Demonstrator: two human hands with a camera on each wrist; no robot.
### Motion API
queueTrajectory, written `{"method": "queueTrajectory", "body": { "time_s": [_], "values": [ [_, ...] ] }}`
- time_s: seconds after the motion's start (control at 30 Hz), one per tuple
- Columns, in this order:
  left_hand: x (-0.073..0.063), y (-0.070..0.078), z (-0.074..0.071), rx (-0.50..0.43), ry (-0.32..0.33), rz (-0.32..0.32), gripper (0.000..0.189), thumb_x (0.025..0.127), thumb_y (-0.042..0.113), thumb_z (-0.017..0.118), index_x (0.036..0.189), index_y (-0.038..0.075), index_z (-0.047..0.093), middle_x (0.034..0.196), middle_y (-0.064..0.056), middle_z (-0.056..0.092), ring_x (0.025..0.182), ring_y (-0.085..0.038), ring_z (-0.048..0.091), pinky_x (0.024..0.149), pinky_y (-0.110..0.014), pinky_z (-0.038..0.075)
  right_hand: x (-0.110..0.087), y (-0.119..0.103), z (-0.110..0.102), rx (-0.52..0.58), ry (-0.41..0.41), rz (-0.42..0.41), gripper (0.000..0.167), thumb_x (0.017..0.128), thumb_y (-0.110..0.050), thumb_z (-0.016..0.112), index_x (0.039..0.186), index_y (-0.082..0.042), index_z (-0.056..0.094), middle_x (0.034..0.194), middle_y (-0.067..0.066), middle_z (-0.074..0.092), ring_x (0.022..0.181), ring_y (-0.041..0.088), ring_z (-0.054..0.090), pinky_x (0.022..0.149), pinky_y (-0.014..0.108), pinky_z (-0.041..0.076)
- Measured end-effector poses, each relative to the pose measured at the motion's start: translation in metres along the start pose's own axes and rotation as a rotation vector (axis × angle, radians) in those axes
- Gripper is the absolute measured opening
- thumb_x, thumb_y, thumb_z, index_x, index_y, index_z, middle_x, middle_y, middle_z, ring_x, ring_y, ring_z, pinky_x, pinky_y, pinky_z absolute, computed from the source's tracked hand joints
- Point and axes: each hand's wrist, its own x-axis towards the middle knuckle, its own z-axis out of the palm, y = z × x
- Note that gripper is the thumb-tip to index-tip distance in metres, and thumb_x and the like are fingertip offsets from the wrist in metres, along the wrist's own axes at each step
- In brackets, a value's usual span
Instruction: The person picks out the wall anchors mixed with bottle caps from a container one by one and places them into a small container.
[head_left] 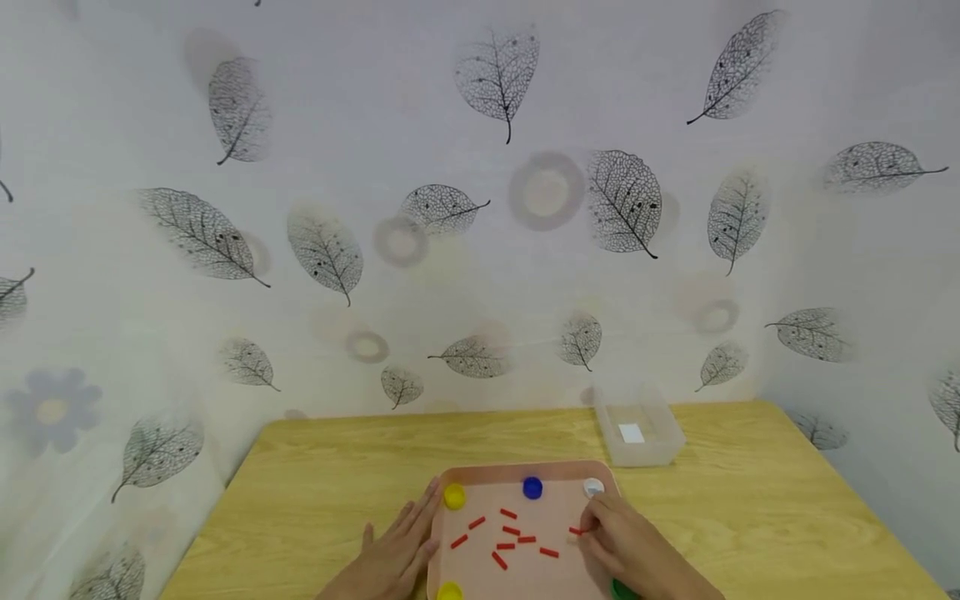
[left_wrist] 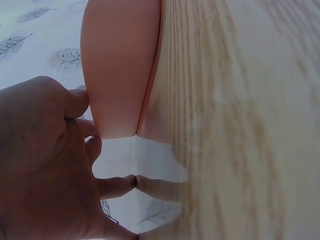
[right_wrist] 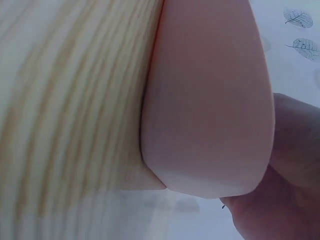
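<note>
A pink tray (head_left: 517,475) lies on the wooden table. Several short red sticks (head_left: 527,539) are scattered over its middle. My right hand (head_left: 633,542) reaches over the tray's right side, thumb and fingers pinching the end of one red stick (head_left: 575,531); the fingertips partly hide it. My left hand (head_left: 393,550) rests against the tray's left edge, its fingers stretched out. In the left wrist view, the fingers of that hand (left_wrist: 45,160) touch the tray's outer wall (left_wrist: 120,70). The right wrist view shows mostly tray wall (right_wrist: 205,100), which covers the right hand's fingertips.
Round caps stand along the tray's sides: yellow (head_left: 454,497) at far left, blue (head_left: 532,487) at the back, white (head_left: 593,487) at far right, another yellow (head_left: 450,592) near left, and green (head_left: 622,590) partly behind the right hand. Behind the tray sits a clear plastic box (head_left: 645,450).
</note>
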Motion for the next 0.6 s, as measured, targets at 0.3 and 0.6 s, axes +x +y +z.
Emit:
{"method": "queueTrajectory", "body": {
  "time_s": [0.3, 0.6],
  "values": [
    [0.001, 0.0, 0.0, 0.005, 0.01, 0.0, 0.063, 0.112, 0.048, 0.028, 0.167, 0.026, 0.007, 0.173, -0.002, 0.007, 0.146, -0.051, 0.03, 0.091, -0.094, 0.009, 0.009, -0.007, -0.024, 0.155, -0.056, 0.122, 0.017, 0.101, -0.004, 0.063, 0.107, -0.018, 0.056, 0.097, -0.009, 0.054, 0.094, 0.008, 0.066, 0.077, 0.027, 0.058],
    [0.001, -0.001, 0.001, -0.012, -0.001, -0.009, 0.063, 0.112, 0.047, 0.029, 0.167, 0.027, 0.007, 0.172, -0.004, 0.006, 0.146, -0.053, 0.03, 0.089, -0.095, 0.006, 0.019, 0.004, -0.033, -0.019, 0.158, -0.057, 0.032, 0.082, 0.007, 0.078, 0.095, -0.018, 0.062, 0.092, -0.013, 0.058, 0.08, 0.007, 0.053, 0.064, 0.023, 0.049]
  ]
}}
